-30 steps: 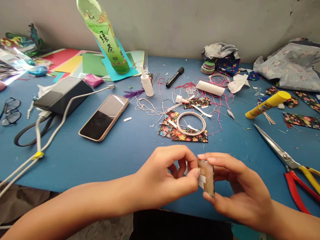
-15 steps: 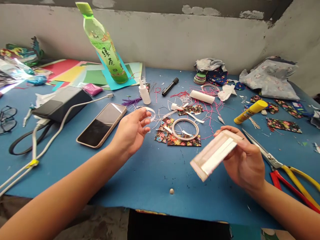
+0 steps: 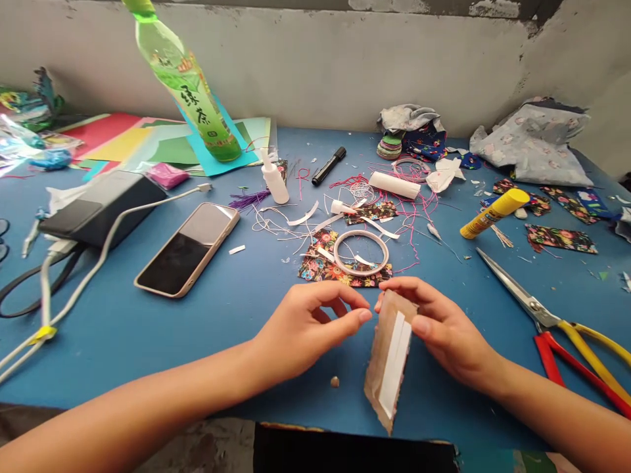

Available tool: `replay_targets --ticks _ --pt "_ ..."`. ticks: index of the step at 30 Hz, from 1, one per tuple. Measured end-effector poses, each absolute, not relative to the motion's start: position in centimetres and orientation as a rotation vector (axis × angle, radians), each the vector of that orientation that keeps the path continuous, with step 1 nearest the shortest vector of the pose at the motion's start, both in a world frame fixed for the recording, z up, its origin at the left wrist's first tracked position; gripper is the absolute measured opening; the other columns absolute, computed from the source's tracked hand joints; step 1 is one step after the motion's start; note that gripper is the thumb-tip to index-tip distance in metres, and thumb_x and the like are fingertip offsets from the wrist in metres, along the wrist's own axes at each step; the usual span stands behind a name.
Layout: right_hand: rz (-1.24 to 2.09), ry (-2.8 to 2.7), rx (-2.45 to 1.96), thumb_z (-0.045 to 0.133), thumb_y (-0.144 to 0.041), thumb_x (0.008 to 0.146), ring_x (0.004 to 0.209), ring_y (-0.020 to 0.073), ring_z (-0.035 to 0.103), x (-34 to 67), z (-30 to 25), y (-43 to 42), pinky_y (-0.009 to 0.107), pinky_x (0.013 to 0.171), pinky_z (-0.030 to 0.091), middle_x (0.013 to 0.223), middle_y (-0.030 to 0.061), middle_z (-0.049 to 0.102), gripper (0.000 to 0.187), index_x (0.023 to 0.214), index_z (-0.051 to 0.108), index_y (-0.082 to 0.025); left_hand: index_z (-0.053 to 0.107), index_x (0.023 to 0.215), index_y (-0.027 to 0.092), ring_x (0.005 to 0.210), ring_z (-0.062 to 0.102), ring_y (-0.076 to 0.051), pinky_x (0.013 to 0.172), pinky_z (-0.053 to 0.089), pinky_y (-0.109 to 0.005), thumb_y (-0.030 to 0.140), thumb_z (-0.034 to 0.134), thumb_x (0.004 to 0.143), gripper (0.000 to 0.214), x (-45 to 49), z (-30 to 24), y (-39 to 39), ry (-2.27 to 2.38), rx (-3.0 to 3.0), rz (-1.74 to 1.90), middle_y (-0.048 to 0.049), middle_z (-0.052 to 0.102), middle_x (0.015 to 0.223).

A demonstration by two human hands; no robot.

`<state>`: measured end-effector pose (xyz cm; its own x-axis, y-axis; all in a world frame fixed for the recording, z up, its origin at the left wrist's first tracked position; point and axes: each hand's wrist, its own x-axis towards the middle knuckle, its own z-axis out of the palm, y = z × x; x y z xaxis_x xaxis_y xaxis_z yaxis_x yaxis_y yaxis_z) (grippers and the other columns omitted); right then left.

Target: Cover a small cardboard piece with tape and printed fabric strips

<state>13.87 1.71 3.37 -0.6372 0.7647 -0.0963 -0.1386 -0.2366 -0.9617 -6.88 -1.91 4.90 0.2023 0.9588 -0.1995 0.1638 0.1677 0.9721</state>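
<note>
My right hand (image 3: 446, 332) grips a flat fabric piece (image 3: 375, 368) by its upper right edge, thumb in front and fingers behind. The piece is tilted, with its brownish reverse facing me and white tape strips (image 3: 396, 358) running along it. Close to its left side is my left hand (image 3: 320, 322), fingers curved and thumb slightly apart from the index finger, with nothing visible between them. Just beyond the hands, a roll of narrow tape (image 3: 336, 253) lies on dark floral fabric pieces (image 3: 315, 259). A small pale bead-like thing (image 3: 335, 381) rests below my left hand.
On the blue table (image 3: 256, 295) lie scissors (image 3: 535, 309), a phone (image 3: 187, 253) and a black marker (image 3: 329, 166). A yellow glue stick (image 3: 493, 213), a small white bottle (image 3: 275, 182) and a green tea bottle (image 3: 190, 92) stand farther back. A cabled dark box (image 3: 108, 203) sits left.
My left hand has moved right and nearer, from beside the phone to the fabric piece. My right hand has brought the piece left and lower, turning it more upright.
</note>
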Motion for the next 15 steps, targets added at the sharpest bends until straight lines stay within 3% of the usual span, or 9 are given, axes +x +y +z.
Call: replay_targets --ticks 5,10,15 --pt "1.952 -1.591 -0.729 0.069 -0.040 0.083 0.098 0.0160 0.067 13.7 3.8 1.1 0.028 0.082 0.057 0.108 0.0018 0.067 0.040 0.121 0.055 -0.033 0.065 0.070 0.016 0.037 0.049 -0.007 0.037 0.039 -0.016 0.029 0.069 0.076 0.016 -7.0 5.7 -2.7 1.146 1.279 0.870 0.0041 0.055 0.047" --pt "1.926 -1.647 -0.673 0.071 -0.033 0.083 0.096 0.0106 0.068 13.3 4.1 0.5 0.020 0.083 0.056 0.106 -0.0027 0.069 0.040 0.120 0.057 -0.038 0.069 0.070 0.013 0.044 0.053 -0.005 0.043 0.043 -0.014 0.016 0.069 0.075 0.007 -6.7 5.9 -3.1 1.087 1.524 0.955 -0.0005 0.068 0.059" --pt "1.804 -1.678 -0.696 0.077 -0.027 0.077 0.092 0.0101 0.069 13.2 4.2 0.2 0.017 0.081 0.056 0.103 -0.0040 0.070 0.047 0.119 0.060 -0.040 0.070 0.074 0.013 0.047 0.058 -0.006 0.045 0.046 -0.012 0.017 0.071 0.076 0.004 -6.8 5.9 -3.1 1.070 1.546 0.986 -0.0007 0.072 0.066"
